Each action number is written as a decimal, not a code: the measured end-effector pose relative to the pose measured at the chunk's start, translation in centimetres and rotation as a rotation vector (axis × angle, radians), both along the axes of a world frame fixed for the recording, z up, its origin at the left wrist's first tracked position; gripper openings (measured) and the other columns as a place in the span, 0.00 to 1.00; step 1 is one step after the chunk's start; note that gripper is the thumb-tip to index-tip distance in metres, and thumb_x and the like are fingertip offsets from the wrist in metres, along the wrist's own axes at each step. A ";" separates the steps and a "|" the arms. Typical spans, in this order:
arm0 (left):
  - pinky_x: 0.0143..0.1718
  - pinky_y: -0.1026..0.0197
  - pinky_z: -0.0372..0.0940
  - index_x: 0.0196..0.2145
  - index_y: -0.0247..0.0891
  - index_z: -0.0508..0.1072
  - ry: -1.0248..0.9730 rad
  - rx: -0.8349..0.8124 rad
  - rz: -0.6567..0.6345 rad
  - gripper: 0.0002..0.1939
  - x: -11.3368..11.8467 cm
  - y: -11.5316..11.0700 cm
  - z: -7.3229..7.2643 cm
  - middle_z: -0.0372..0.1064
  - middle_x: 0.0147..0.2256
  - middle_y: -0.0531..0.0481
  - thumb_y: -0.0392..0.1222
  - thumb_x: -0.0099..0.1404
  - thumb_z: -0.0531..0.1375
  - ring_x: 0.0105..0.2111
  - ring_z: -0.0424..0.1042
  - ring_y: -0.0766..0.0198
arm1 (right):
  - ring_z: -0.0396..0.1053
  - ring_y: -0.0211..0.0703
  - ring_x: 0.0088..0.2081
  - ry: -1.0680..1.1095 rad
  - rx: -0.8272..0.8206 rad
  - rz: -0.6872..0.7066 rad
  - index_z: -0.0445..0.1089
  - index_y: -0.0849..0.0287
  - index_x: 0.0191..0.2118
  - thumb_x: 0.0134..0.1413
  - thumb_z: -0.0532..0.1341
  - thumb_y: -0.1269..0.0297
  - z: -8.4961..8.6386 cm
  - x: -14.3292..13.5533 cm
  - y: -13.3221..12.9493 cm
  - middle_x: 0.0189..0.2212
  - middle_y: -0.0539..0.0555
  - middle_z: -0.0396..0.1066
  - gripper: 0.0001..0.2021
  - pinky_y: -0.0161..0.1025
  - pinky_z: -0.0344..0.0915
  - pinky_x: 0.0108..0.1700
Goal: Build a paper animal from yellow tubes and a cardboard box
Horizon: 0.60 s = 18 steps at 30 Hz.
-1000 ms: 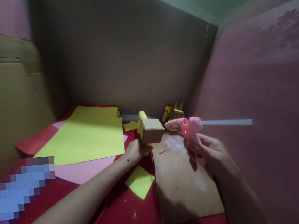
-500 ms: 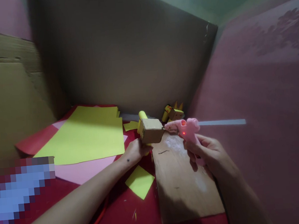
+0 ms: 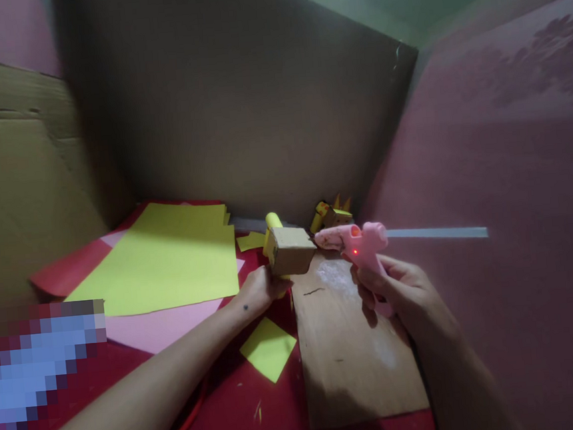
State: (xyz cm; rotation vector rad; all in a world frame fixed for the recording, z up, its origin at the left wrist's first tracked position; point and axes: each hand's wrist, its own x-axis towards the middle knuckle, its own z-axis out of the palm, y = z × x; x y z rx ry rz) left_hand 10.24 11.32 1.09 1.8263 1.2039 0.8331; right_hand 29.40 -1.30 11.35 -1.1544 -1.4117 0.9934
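Observation:
My left hand [image 3: 261, 289] is closed around the lower part of a small cardboard box [image 3: 292, 251] with a yellow paper tube [image 3: 272, 223] at its back. My fingers are mostly hidden behind the box. In my right hand [image 3: 398, 285] is a pink hot glue gun [image 3: 364, 242], gripped by its handle. Its red light glows, and a long pale glue stick [image 3: 438, 232] sticks out of its rear. The nozzle points left at the box's right side; whether it touches I cannot tell. Beneath both is a brown board [image 3: 354, 363] with whitish patches.
Yellow paper sheets [image 3: 170, 258] lie over pink paper [image 3: 170, 325] on the left. A small yellow square [image 3: 269, 350] rests on the red surface [image 3: 223, 408]. Behind the board stands a cardboard figure [image 3: 337, 216] with yellow parts. A large cardboard sheet [image 3: 12, 179] leans at left.
The glue gun in my right hand has shifted slightly right, and its glue stick now reaches farther right. My left hand and the box have stayed almost still.

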 end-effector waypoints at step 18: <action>0.25 0.61 0.59 0.26 0.38 0.72 0.012 -0.002 0.025 0.09 0.2 0.1 -0.1 0.72 0.24 0.48 0.47 0.52 0.60 0.25 0.70 0.60 | 0.55 0.32 0.18 -0.075 -0.053 -0.047 0.61 0.58 0.23 0.50 0.64 0.52 0.1 0.2 -0.2 0.17 0.45 0.56 0.17 0.32 0.59 0.17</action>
